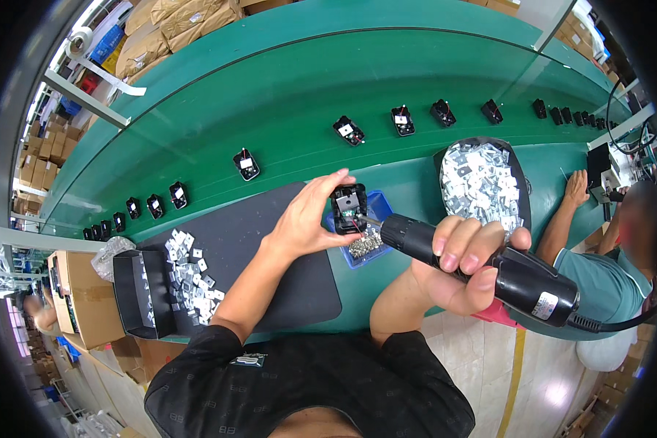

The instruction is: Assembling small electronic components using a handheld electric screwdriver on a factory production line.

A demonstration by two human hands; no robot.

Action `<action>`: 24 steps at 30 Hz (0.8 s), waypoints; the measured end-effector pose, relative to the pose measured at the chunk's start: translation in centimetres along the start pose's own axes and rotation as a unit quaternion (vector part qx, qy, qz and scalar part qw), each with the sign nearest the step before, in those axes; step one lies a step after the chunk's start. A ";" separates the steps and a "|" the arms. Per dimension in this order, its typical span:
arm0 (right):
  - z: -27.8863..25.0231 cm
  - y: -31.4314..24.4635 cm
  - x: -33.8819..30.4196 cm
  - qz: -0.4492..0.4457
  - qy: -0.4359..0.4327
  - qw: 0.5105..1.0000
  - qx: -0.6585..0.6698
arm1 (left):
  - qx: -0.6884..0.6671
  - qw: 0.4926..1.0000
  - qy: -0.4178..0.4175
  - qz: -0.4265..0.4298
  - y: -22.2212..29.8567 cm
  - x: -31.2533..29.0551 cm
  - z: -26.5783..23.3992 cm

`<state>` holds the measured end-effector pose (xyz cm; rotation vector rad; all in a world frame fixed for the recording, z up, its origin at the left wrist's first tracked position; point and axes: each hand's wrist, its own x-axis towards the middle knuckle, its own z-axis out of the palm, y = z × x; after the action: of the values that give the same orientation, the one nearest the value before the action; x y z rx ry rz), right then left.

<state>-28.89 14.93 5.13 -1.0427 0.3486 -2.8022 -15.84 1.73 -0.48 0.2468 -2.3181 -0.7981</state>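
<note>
Head view: left hand (305, 221) pinches a black housing (348, 203) between thumb and fingers (337, 178); right hand (454, 271) curls around a screwdriver (536, 281), tip at the housing.

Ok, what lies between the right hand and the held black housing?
In the head view, the front of the black electric screwdriver and its bit lie there, with part of the blue tray showing beneath.

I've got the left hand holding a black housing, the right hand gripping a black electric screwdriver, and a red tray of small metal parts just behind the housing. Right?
Not quite: the tray of small metal parts is blue, not red, as the head view shows. The rest stands.
</note>
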 end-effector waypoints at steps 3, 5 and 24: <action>0.5 0.1 -0.2 -0.012 0.010 1.000 -0.005 | 0.011 0.999 0.021 0.048 1.0 0.1 0.0; 0.3 -0.2 -0.1 -0.020 0.011 1.000 -0.008 | 0.026 0.998 0.012 0.059 1.6 0.2 0.0; 0.7 -0.8 0.2 0.000 -0.008 1.000 0.020 | 0.057 0.994 0.017 0.087 3.4 0.5 -0.2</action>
<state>-28.60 15.51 5.97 -1.0556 0.2910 -2.7874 -15.98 4.09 1.99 0.1039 -2.3192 -0.5717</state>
